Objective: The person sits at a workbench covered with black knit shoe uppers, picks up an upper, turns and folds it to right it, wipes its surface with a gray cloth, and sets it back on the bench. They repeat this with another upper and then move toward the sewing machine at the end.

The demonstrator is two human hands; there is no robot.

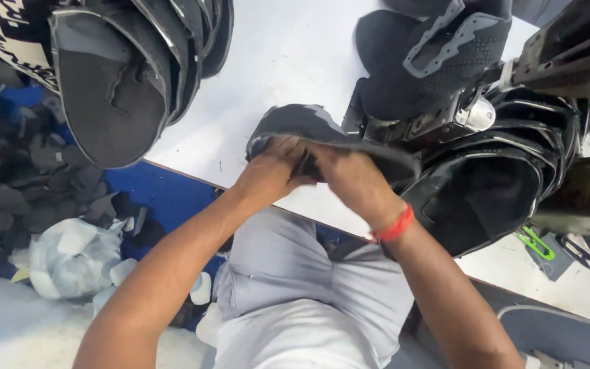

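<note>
1. The left hand (pixel 271 167) is closed on the near edge of a dark shoe upper (pixel 308 130), fingers curled over the fabric.
2. The right hand (pixel 353 178) grips the same shoe upper just beside the left, fingers clamped on the piece; a red band (pixel 394 225) sits on its wrist.
3. The shoe upper is held above the near edge of the white bench (pixel 288 55), in front of the person's lap; motion blur hides its finer shape.
4. Just right of the hands, a stack of black uppers (pixel 486 184) lies on the bench beside a dark machine (pixel 568 55); the held piece touches or overlaps that stack, though which cannot be told.
5. Another stack of dark cut pieces (pixel 124 68) rests at the bench's far left corner, well apart from the hands.
6. Green-handled snips (pixel 534 242) lie on the bench right of the stack.
7. On the floor to the left sit grey scraps (pixel 22 171) and a pale crumpled bag (pixel 73 256).
</note>
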